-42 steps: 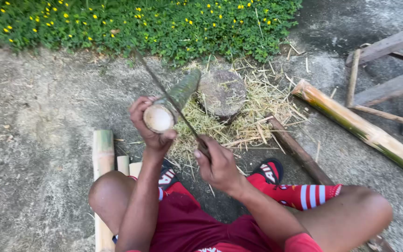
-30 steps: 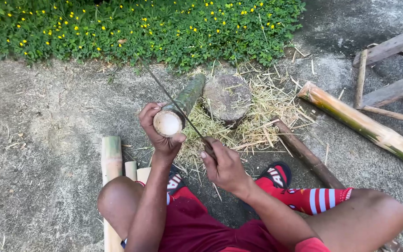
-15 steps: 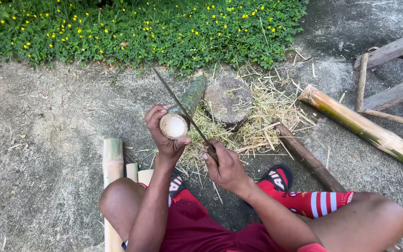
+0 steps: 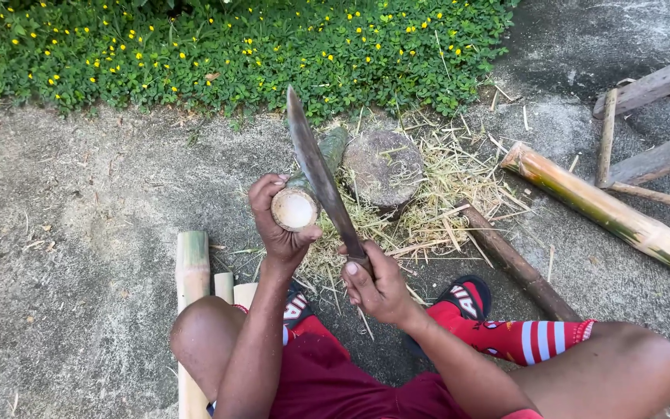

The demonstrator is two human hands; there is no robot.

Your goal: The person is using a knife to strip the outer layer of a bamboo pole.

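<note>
The left hand (image 4: 279, 225) grips 1 short green bamboo section (image 4: 304, 194) above the round stump (image 4: 384, 167); the right hand (image 4: 378, 287) clenches a long dark machete (image 4: 318, 174), poised for splitting. A careful, centred strike seems needed next.

A single view is given, taken from the wearer's head and tilted steeply down and forward. The hands (image 4: 327, 248) and knees are seen close below, near the bottom edge. The ground (image 4: 79, 233) fills the middle, and plants (image 4: 195, 46) are seen along the top.
</note>
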